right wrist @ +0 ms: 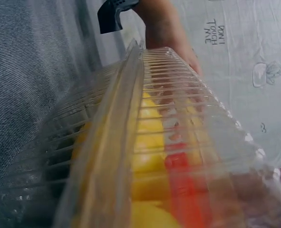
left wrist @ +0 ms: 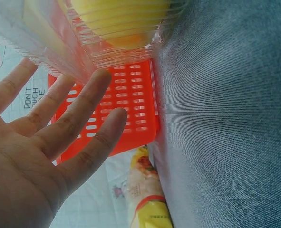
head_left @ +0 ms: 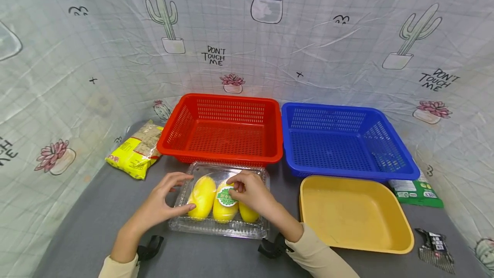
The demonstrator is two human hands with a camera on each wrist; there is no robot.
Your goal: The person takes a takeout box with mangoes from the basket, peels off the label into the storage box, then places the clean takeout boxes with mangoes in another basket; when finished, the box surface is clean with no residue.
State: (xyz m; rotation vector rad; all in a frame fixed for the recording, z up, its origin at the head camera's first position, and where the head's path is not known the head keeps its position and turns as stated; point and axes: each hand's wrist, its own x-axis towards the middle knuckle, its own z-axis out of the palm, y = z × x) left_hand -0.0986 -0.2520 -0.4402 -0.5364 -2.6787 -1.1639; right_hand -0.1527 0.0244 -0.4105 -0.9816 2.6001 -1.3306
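A clear plastic clamshell box [head_left: 247, 229] with several yellow mangoes [head_left: 203, 192] in it sits before me in the head view. A round green and white label [head_left: 226, 196] shows on its lid, over the middle mango. My right hand [head_left: 252, 192] is above the lid with bent fingers, its thumb at the label's right edge; whether it pinches the label is hidden. At the box's left side is my left hand [head_left: 160, 203], thumb over the lid's edge. In the left wrist view its fingers [left wrist: 83, 107] are spread and nearly straight beside the box.
Behind the box stands a red basket [head_left: 227, 158], with a blue basket [head_left: 347, 173] to its right. A yellow tray [head_left: 355, 213] lies front right. Around them are a yellow bag [head_left: 133, 153], a green packet [head_left: 418, 192] and a small black packet [head_left: 436, 248].
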